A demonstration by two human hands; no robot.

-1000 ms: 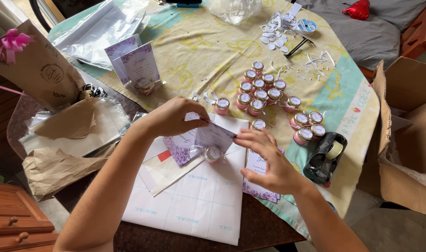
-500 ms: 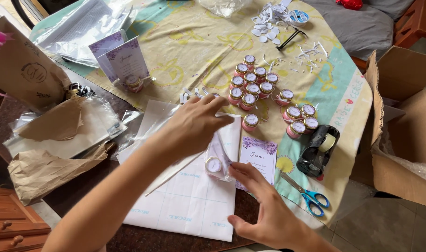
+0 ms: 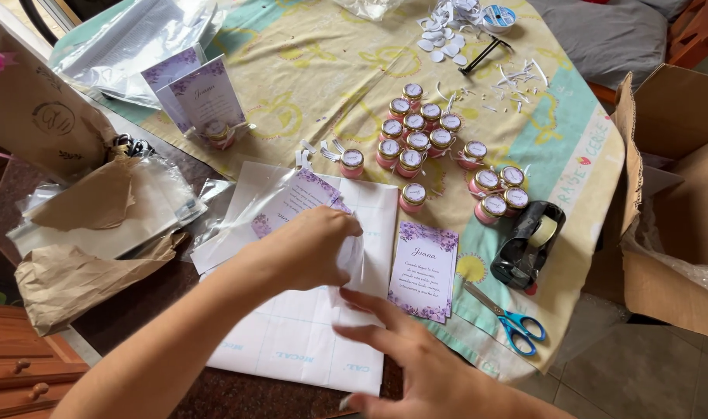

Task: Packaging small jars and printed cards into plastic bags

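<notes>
My left hand (image 3: pixel 303 252) is closed over a clear plastic bag (image 3: pixel 280 206) that holds a card with purple flowers, pinching the bag's white crumpled end. My right hand (image 3: pixel 416 361) lies just below it, fingers spread, with its fingertips touching the bag's lower edge on a large white sheet (image 3: pixel 307 349). A second purple-flowered card (image 3: pixel 424 271) lies flat to the right of both hands. Several small pink jars with gold lids (image 3: pixel 416 136) stand in a cluster beyond the hands.
A black tape dispenser (image 3: pixel 528 244) and blue scissors (image 3: pixel 517 322) lie at the right, next to an open cardboard box (image 3: pixel 672 194). Brown paper bags (image 3: pixel 67 279) and plastic wrappers lie at the left. Two standing cards (image 3: pixel 199 97) and paper scraps (image 3: pixel 447 31) are farther back.
My left hand has pulled back toward me and closed over the bag's end. The small jar seen between my hands earlier is now hidden. My right hand has slid left under the left hand.
</notes>
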